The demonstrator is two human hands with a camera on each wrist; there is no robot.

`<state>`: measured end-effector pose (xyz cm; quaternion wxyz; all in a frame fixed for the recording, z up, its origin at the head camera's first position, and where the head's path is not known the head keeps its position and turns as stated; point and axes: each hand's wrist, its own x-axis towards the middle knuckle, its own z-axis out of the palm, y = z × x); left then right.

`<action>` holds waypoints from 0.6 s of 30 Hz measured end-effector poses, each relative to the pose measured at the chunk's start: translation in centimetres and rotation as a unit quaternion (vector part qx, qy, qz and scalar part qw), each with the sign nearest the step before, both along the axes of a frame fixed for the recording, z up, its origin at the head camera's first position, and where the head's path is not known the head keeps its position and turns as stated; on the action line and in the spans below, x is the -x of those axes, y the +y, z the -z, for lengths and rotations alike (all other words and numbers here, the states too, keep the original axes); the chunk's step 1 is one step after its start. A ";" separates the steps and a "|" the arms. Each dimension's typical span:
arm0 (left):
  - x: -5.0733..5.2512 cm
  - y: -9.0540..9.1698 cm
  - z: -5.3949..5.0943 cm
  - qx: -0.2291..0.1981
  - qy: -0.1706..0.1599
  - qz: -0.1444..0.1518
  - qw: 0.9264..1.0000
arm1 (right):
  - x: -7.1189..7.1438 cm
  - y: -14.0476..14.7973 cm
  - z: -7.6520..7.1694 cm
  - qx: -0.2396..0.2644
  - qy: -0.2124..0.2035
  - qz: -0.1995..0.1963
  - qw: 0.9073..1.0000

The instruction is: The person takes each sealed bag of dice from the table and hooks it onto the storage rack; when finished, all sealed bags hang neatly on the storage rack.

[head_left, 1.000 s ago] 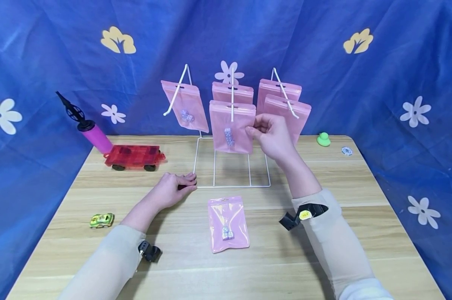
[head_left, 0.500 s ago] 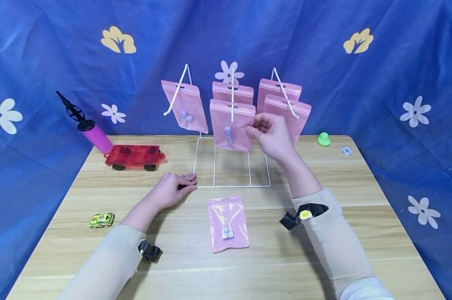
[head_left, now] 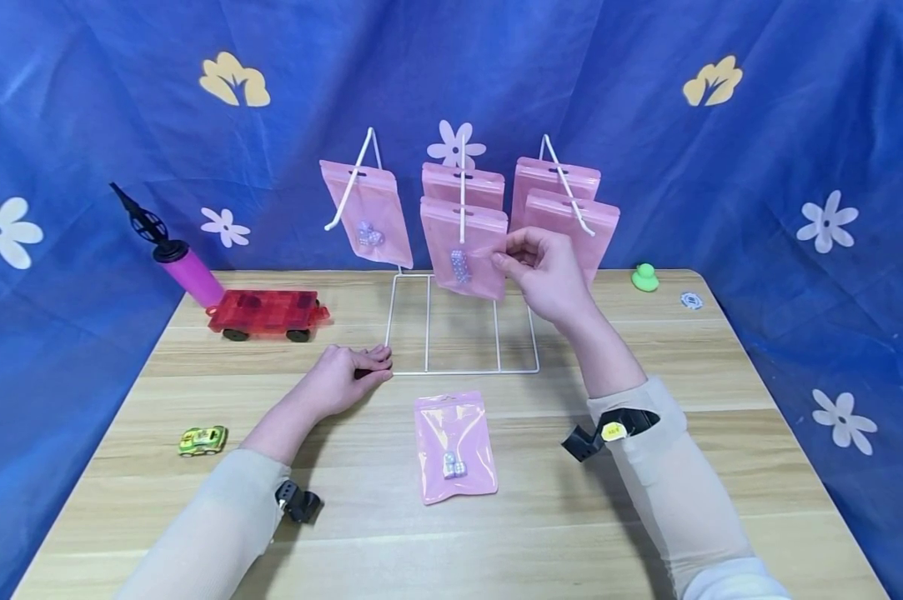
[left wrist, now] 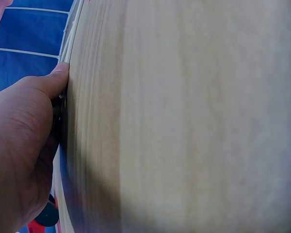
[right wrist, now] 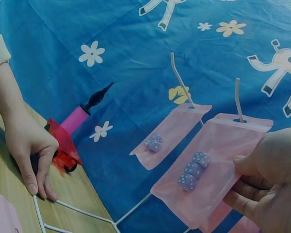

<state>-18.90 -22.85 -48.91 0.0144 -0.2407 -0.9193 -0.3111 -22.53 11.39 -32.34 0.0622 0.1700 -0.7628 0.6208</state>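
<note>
My right hand (head_left: 549, 275) pinches the right edge of a pink zip pouch (head_left: 481, 250), which hangs by its slot on the middle hook of a white wire rack (head_left: 462, 372). Several speckled dice (right wrist: 193, 170) show through this pouch in the right wrist view. At the rack's front left corner, my left hand (head_left: 338, 379) holds the base wire between thumb and fingers. Another pouch (head_left: 481, 187) hangs behind on the same hook. One pouch with dice (head_left: 376, 208) is on the left hook, and two pouches (head_left: 571, 225) hang at the right, partly behind my right hand.
A pink pouch with dice (head_left: 457, 433) lies flat in front of the rack. To the left are a red wheeled cart (head_left: 267, 312), a magenta pump (head_left: 194, 275) and a small green car (head_left: 203, 440). A green duck (head_left: 645, 279) and a round chip (head_left: 691, 301) sit far right.
The front middle pouch has shifted slightly back and up along its hook and turned a little, with my right hand still pinching its edge. My left hand stays on the rack corner.
</note>
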 end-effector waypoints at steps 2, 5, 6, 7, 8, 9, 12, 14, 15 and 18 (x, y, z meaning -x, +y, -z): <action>0.0 0.0 0.0 -0.002 0.001 0.001 1.000 | -0.1 0.2 0.1 -0.003 -0.003 0.000 1.000; 0.0 0.1 0.0 -0.002 0.001 0.003 1.000 | -0.2 0.5 0.2 -0.009 -0.010 -0.003 1.000; 0.1 0.1 0.0 -0.001 -0.001 0.003 1.000 | -0.3 0.6 0.3 -0.011 -0.013 -0.004 1.000; 0.1 0.1 -0.1 0.001 -0.003 0.003 1.000 | -0.4 0.8 0.4 -0.013 -0.015 -0.006 1.000; 0.1 0.1 -0.1 0.004 -0.005 0.003 1.000 | -0.4 0.9 0.5 -0.016 -0.017 -0.007 1.000; 0.1 0.1 -0.2 0.005 -0.006 0.004 1.000 | -0.6 1.1 0.7 -0.019 -0.020 -0.009 1.000; 0.1 0.1 -0.5 0.010 -0.010 0.007 1.000 | -1.0 1.6 1.1 -0.031 -0.026 -0.015 0.999; 0.0 0.0 -0.7 0.010 -0.004 0.013 1.000 | -1.3 2.0 1.4 -0.043 -0.032 -0.018 0.998; 0.0 0.0 -0.8 0.006 -0.001 0.015 1.000 | -1.6 2.2 1.6 -0.047 -0.036 -0.020 0.998; -0.2 -0.4 -1.1 -0.011 0.022 0.018 1.000 | -2.2 2.7 2.1 -0.053 -0.048 -0.030 0.997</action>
